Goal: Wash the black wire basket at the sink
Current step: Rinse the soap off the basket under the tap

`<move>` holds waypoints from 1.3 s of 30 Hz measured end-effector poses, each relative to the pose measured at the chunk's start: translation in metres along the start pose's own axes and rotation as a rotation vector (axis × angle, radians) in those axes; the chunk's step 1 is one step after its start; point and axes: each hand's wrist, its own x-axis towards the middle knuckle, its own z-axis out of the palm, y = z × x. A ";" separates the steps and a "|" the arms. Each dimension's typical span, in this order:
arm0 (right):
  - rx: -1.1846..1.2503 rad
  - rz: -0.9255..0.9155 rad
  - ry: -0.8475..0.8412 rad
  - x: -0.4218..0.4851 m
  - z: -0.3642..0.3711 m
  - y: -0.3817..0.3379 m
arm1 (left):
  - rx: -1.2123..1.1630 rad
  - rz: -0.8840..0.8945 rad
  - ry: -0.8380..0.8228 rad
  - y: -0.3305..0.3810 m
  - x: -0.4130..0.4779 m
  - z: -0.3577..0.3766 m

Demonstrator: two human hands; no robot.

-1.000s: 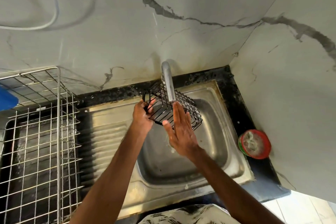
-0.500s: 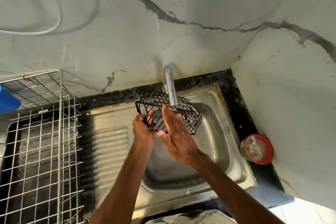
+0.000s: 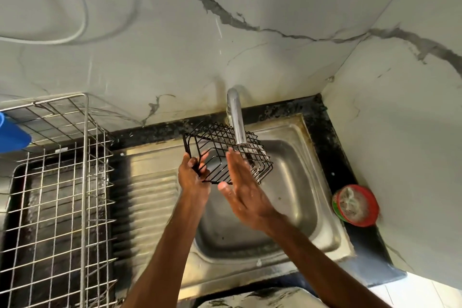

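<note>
The black wire basket (image 3: 220,150) hangs tilted over the steel sink (image 3: 310,182), right under the chrome tap (image 3: 236,120). My left hand (image 3: 193,174) grips the basket's left end. My right hand (image 3: 243,190) is flat with its fingers stretched out, lying against the basket's near side and holding nothing. I cannot make out whether water runs from the tap.
A steel wire dish rack (image 3: 57,195) stands on the left over the dark counter, with a blue object (image 3: 11,136) at its far left. The ribbed drainboard (image 3: 147,197) lies between the rack and the basin. A red tub (image 3: 355,205) sits on the counter at the right, against the wall.
My left hand has turned the basket and shifted it a little left under the tap. My right hand stays flat against its near side.
</note>
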 end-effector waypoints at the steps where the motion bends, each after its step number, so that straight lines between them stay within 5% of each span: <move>1: 0.004 -0.050 0.011 0.003 -0.001 -0.004 | -0.011 -0.008 -0.011 0.002 0.000 -0.001; 5: 0.035 -0.069 0.083 0.039 -0.008 0.018 | -0.023 -0.028 -0.001 0.007 -0.004 -0.004; 7: 0.101 0.077 0.096 0.053 -0.012 0.050 | -0.026 -0.031 -0.019 0.010 -0.005 -0.006; 11: -0.018 0.293 -0.087 0.039 -0.016 0.078 | -0.029 -0.030 -0.011 0.011 -0.001 -0.012; 16: -0.057 -0.057 -0.072 0.015 -0.001 0.013 | -0.019 -0.045 -0.036 0.008 0.001 -0.019; 20: 0.034 -0.111 0.079 0.050 -0.004 0.037 | -0.017 -0.051 -0.062 0.013 -0.006 -0.021; 26: 0.438 0.546 0.137 0.062 -0.036 0.102 | -0.082 -0.040 -0.107 0.018 -0.010 -0.025; 30: 0.966 0.665 -0.020 0.056 -0.044 0.119 | -0.045 -0.027 -0.164 0.017 -0.012 -0.027; 33: 1.062 0.738 -0.085 0.056 -0.041 0.125 | 0.081 0.039 -0.131 0.020 -0.017 -0.024; 36: 1.098 0.797 -0.070 0.059 -0.039 0.122 | 0.479 0.284 -0.024 0.021 -0.016 -0.024; 39: 1.121 0.771 0.007 0.057 -0.041 0.123 | 0.741 0.406 -0.115 0.025 -0.015 -0.021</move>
